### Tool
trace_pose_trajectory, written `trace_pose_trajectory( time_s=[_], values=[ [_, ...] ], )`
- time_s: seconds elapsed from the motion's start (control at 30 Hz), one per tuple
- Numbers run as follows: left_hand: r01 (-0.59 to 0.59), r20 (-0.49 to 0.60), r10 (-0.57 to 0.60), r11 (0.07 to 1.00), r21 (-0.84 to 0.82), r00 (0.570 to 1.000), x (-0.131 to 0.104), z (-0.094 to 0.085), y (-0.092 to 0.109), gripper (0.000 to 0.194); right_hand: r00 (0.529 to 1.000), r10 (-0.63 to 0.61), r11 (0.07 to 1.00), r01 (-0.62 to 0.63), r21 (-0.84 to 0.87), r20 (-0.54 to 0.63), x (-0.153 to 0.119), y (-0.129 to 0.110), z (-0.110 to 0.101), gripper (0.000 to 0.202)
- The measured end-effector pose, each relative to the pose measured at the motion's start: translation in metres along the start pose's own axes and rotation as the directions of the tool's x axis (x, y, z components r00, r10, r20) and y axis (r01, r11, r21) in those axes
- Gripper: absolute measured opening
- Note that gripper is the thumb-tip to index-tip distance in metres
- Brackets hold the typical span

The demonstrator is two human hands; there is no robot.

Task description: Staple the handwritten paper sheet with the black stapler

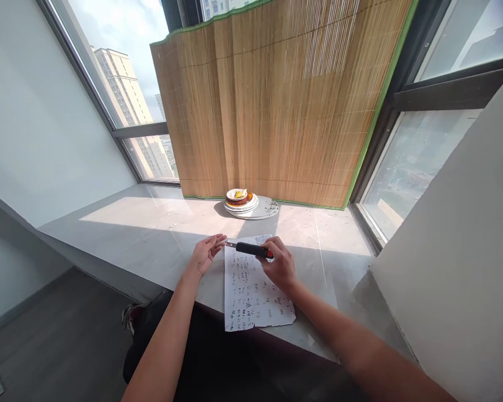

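Note:
My right hand (280, 262) is closed around a black handheld tool with a red part and a short metal tip (251, 249); its exact kind is unclear. The tool is held nearly level above a white sheet of paper (251, 301) covered in handwriting, its tip pointing left. Just left of that tip is my left hand (205, 254), palm turned up and fingers stretched out. Whether its fingertips touch the metal tip cannot be made out. The sheet's lower edge reaches the front of the ledge, and my right hand covers part of it.
Plates and small dishes (242, 205) are stacked on an oval tray (266, 207) at the back of the grey window ledge (121, 240). Behind them hangs a bamboo blind (276, 111) with green edging. A white wall (456, 234) bounds the right side.

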State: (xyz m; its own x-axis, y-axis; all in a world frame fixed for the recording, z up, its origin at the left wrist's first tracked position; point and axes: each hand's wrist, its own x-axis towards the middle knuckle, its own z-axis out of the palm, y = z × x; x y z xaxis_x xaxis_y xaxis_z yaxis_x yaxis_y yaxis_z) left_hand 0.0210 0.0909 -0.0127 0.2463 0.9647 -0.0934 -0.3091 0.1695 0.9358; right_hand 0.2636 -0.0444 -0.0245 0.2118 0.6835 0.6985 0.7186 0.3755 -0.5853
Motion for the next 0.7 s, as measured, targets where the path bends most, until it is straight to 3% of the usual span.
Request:
trace_pose_trajectory(
  time_s=[0.13,0.23,0.33,0.4,0.53,0.7],
  values=[
    [-0.172,-0.019,0.174,0.983,0.065,0.985,-0.007,0.006,0.004,0.03,0.975,0.092,0.995,-0.096,0.012,0.204,-0.001,0.003,0.004,0.02],
    [-0.267,0.118,0.251,0.953,0.144,0.961,-0.015,0.012,0.004,0.043,0.94,0.091,0.995,-0.099,0.008,0.328,-0.001,0.005,0.008,0.026],
    [-0.298,0.315,0.214,0.922,0.249,0.925,-0.024,0.017,0.004,0.046,0.945,-0.035,0.999,0.035,0.005,0.325,0.0,0.0,0.006,0.036],
    [-0.328,0.45,0.157,0.884,0.332,0.879,-0.03,0.02,0.006,0.046,0.936,-0.203,0.978,0.205,0.024,0.289,-0.001,-0.007,0.003,0.048],
    [-0.411,0.597,0.117,0.826,0.385,0.793,-0.039,0.02,0.011,0.043,0.811,-0.502,0.865,0.477,0.158,0.3,-0.01,-0.022,0.0,0.045],
    [-0.479,0.676,0.107,0.786,0.391,0.729,-0.04,0.018,0.012,0.041,0.806,-0.538,0.843,0.513,0.162,0.248,-0.015,-0.028,0.003,0.03]
  ],
)
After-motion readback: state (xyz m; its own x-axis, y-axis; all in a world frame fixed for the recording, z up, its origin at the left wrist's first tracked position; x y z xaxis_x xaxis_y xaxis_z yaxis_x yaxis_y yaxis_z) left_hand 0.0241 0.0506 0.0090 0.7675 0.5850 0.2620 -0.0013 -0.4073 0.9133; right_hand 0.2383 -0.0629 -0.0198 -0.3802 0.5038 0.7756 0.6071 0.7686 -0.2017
